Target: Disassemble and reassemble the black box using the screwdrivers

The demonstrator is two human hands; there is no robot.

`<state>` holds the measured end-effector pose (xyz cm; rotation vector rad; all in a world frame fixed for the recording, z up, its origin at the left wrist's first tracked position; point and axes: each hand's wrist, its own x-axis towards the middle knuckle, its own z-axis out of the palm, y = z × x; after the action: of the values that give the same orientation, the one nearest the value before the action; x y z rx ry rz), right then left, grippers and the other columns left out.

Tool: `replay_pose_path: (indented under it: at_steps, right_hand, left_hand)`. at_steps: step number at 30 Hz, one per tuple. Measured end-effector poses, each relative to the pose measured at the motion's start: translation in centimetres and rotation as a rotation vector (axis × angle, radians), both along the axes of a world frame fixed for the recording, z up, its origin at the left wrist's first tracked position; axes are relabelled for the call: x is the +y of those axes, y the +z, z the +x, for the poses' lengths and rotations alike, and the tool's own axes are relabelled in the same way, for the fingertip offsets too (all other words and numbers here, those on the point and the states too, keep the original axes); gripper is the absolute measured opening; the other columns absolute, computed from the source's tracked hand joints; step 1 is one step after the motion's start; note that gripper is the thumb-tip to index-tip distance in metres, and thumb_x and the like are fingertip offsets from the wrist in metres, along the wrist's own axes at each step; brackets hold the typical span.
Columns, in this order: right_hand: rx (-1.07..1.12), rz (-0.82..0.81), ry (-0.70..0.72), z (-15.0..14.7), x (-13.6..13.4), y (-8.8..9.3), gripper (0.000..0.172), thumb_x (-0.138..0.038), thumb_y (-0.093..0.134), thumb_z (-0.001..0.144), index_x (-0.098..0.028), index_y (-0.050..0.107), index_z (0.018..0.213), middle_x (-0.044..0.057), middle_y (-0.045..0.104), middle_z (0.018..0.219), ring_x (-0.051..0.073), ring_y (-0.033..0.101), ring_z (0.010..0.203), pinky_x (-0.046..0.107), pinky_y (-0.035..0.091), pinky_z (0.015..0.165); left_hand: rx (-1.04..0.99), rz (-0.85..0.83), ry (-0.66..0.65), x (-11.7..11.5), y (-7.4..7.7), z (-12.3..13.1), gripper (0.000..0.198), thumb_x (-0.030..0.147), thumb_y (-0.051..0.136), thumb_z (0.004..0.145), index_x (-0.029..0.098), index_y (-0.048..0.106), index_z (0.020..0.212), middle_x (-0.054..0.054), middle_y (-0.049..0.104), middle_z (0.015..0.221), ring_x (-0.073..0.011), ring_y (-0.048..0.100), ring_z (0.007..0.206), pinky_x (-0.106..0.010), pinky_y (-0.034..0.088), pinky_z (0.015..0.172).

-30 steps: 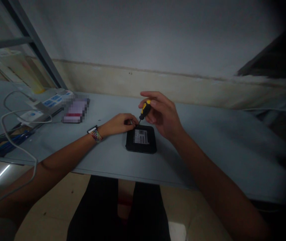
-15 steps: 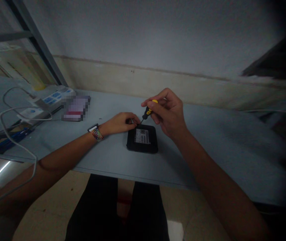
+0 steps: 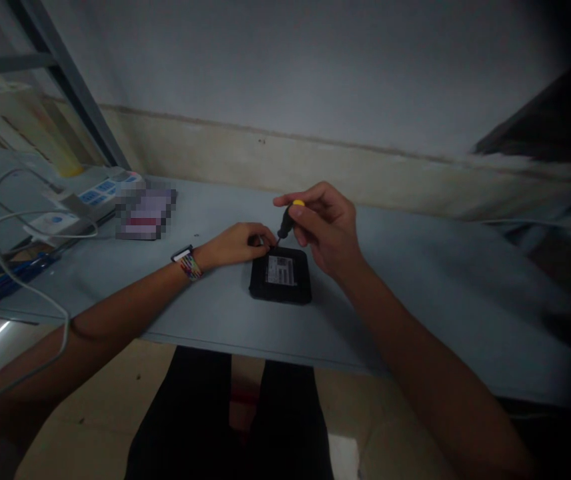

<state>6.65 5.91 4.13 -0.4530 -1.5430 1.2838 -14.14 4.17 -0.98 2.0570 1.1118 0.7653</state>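
A small black square box (image 3: 303, 275) with rounded corners lies flat on the table, a white printed label on its upper face. My right hand (image 3: 333, 227) grips a yellow-and-black screwdriver (image 3: 286, 223) by its handle, between thumb and fingers. The shaft slants down to the box's far left corner, where its tip is too dark to make out. At that same corner, my left hand (image 3: 235, 244) has its thumb and fingertips closed on the box edge, close beside the shaft. A watch-like band with a colourful pattern circles the left wrist.
A phone-like blurred item (image 3: 145, 212) lies left of my hands, beside a white power strip (image 3: 98, 198). A white cable (image 3: 25, 283) loops over my left forearm. Behind the table (image 3: 205, 313) rises a wall; a metal frame (image 3: 83, 107) stands at the left.
The screwdriver and my right hand have shifted slightly left and turned, with the handle now more upright. My left hand keeps its place at the box corner. The whole view has shifted a little.
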Motion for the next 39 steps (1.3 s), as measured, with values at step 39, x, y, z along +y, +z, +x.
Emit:
replay_pose_path:
  at_steps: [39]
  right_hand:
    - [-0.023, -0.003, -0.026, 0.16, 0.41, 0.12, 0.045, -0.047, 0.095, 0.085, -0.025, 0.056, 0.088, 0.001, 0.085, 0.105, 0.003, 0.049, 0.043, 0.020, 0.036, 0.035]
  left_hand:
    - [0.008, 0.001, -0.006, 0.16, -0.14, -0.09, 0.027, 0.024, 0.064, 0.091, 0.014, 0.079, 0.112, -0.008, 0.079, 0.101, -0.0166, 0.066, 0.079, -0.032, 0.051, 0.077]
